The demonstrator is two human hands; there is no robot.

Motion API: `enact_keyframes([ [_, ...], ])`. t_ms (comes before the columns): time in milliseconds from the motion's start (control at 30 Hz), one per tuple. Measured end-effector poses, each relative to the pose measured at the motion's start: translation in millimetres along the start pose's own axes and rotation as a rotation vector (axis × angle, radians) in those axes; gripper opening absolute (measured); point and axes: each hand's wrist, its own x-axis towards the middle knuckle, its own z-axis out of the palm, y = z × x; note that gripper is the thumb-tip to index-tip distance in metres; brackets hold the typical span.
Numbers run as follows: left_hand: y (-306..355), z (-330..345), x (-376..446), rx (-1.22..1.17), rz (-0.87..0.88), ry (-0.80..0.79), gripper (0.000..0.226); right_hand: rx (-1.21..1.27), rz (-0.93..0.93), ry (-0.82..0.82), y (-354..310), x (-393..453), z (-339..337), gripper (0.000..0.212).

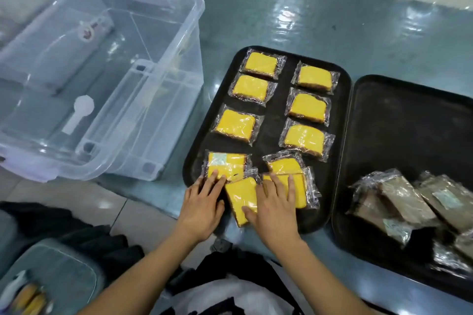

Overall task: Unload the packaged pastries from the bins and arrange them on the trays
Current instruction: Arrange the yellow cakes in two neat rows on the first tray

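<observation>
Both hands work at the near end of the left black tray (340, 115), which sits on a shiny grey-green floor (281, 13). The left hand (202, 208) lies palm down with its fingers straight and slightly spread, fingertips resting on the near edge of a wrapped yellow pastry (226, 165) at the tray's near left corner; nothing is curled round it. The right hand (275, 208) is also flat, fingers extended and splayed over two overlapping wrapped yellow pastries (297, 186), while its thumb presses the side of a tilted yellow pastry (242, 199) lying between the two hands and hanging partly over the tray's near rim. The thumb may be pinching that piece against the palm, but the view does not settle it; it reads as a press, not a grasp. Six more wrapped yellow pastries (307, 106) lie further up the tray in two columns of three, apart from each other. A second black tray (399, 120) sits just beside the first on the right, with a loose heap of wrapped brown pastries (407, 198) at its near end. A clear plastic bin (122, 59) stands to the left of the trays, and no pastries are visible inside it.
</observation>
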Motion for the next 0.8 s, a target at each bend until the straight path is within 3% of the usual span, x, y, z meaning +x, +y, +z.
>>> enact_keyframes([
  [100, -4.0, -1.0, -0.9, 0.003, 0.028, 0.008, 0.063, -0.005, 0.022, 0.001, -17.8, -3.0, 2.5, 0.047],
  [200, -8.1, -4.4, 1.2, -0.011, 0.060, 0.005, 0.064, -0.029, 0.043, -0.016, -30.1, -9.5, 7.5, 0.065],
  [267, -12.7, -8.3, 5.4, -0.020, 0.084, 0.024, 0.060, -0.041, 0.024, -0.011, -32.8, -11.5, 11.7, 0.064],
  [467, -26.6, -22.3, 29.8, -0.055, 0.143, 0.133, 0.057, 0.004, -0.199, 0.045, -13.0, -16.3, 12.8, 0.042],
  [600, -35.3, -23.3, 43.2, 0.000, 0.148, 0.044, 0.072, -0.039, -0.285, 0.186, 7.9, -22.2, 1.6, 0.048],
  [700, -36.7, -21.5, 46.2, -0.014, 0.122, 0.021, 0.072, -0.073, -0.233, 0.302, 25.4, -26.9, -15.7, 0.047],
  [800, -38.1, -17.7, 46.2, -0.053, 0.147, 0.054, 0.068, -0.128, -0.013, 0.220, 47.9, -32.5, -22.6, 0.055],
])
